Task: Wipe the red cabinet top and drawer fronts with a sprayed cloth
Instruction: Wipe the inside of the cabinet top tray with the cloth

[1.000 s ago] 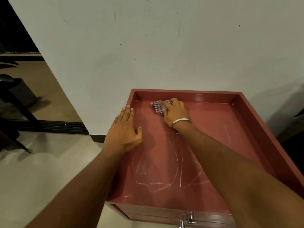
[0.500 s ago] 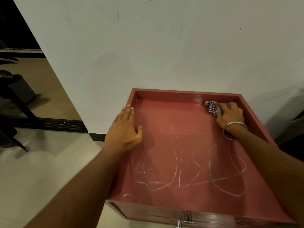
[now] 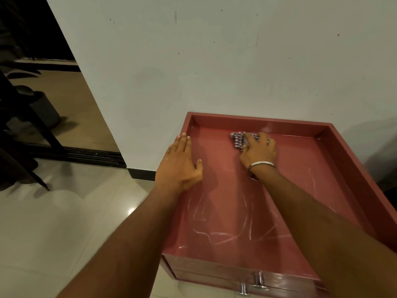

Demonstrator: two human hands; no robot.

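Note:
The red cabinet top (image 3: 285, 190) is a shallow tray with raised rims, standing against a white wall. Wet streaks curl across its near half. My right hand (image 3: 258, 150), with a metal bangle on the wrist, presses a checkered cloth (image 3: 238, 139) flat against the top near the back rim, left of centre. The cloth pokes out past my fingers on the left. My left hand (image 3: 180, 166) rests flat with straight fingers on the left rim. The drawer fronts (image 3: 214, 272) show at the bottom edge with chrome handles (image 3: 257, 281).
A pale tiled floor (image 3: 64, 222) lies left of the cabinet. Dark chair legs (image 3: 32, 134) and a black floor track (image 3: 86, 154) sit at the far left, beside an opening to another room. Something dark stands to the cabinet's right (image 3: 386, 168).
My right hand slid the cloth along the back rim to the right corner, then back toward the left of centre. My left hand stayed on the left rim.

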